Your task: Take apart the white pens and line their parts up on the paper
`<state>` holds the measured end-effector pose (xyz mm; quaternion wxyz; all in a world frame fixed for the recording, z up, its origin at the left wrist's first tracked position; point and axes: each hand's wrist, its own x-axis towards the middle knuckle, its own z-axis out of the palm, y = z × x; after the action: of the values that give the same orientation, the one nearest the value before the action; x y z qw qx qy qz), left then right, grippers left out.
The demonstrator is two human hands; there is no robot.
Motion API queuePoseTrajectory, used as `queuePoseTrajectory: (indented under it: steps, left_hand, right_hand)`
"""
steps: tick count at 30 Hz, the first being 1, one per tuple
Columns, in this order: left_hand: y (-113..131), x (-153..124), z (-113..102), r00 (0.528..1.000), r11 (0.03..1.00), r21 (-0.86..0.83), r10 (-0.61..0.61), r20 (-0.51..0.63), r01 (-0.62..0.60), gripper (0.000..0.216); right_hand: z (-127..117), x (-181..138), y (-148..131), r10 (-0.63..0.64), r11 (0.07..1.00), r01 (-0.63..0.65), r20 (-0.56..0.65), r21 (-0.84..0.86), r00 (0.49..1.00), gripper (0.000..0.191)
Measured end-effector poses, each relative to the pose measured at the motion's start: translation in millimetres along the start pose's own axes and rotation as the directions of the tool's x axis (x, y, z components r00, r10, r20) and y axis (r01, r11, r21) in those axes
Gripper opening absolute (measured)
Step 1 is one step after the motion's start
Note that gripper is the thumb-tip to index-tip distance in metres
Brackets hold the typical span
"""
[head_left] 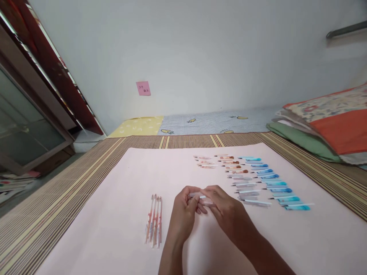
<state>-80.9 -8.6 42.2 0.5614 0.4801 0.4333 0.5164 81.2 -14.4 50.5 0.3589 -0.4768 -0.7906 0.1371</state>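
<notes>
My left hand (184, 214) and my right hand (228, 206) meet over the pale sheet, fingers closed around a pale, translucent pen (203, 197). Parts of the pen are hidden by the fingers, so I cannot tell if it is in one piece. To the left of my left hand lies a bundle of several pink-and-white pens (154, 221), side by side. Right of my hands are rows of thin refills paired with pen barrels: grey ones (246, 186), blue ones (278, 184), brown ones (233, 167) and pale pink ones (205, 162).
The pale pink sheet (94, 214) lies on a striped mat (54, 194). Behind it run a patterned cloth (200, 123) and a wall with a pink note (143, 88). Folded bedding (338, 126) is stacked at the right; a glass-paned door (25, 122) stands at the left.
</notes>
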Motion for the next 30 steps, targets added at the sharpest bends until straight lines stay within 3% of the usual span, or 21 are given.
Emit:
queuePoseTrajectory:
  steps: [5,11,18,22,25,30]
  left_hand:
    - [-4.5,1.1,1.8,0.999,1.0,0.0,0.009,0.037,-0.009,0.023]
    - [-5.7,4.4,2.9,1.0,0.984,-0.175,-0.017,0.006,0.018,0.033]
    - [-9.1,6.2,1.7,0.996,0.964,-0.254,-0.086,-0.014,0.08,0.044]
    - [-13.5,8.9,-2.9,0.985,0.972,-0.224,-0.103,-0.142,0.07,0.051]
    - [-13.5,10.2,-7.5,0.967,0.965,-0.259,-0.098,-0.234,0.035,0.054]
    - [-8.5,9.0,-10.7,0.962,0.936,-0.349,-0.127,-0.243,0.036,0.051]
  right_hand:
    - [3.5,3.7,9.4,-0.023,0.996,0.03,0.084,-0.083,0.996,0.035]
    - [-15.9,34.5,3.7,0.001,0.983,0.052,0.284,-0.178,0.959,0.021]
    - [-15.9,45.8,6.1,-0.025,0.995,0.055,0.332,-0.08,0.943,0.021]
    - [-15.5,55.2,35.2,-0.012,0.998,0.028,0.261,-0.06,0.965,0.019]
    - [-13.8,70.4,68.8,0.087,0.983,-0.049,0.211,-0.179,0.974,0.018]
    - [2.5,92.2,115.2,0.214,0.938,-0.14,0.21,-0.319,0.954,0.01]
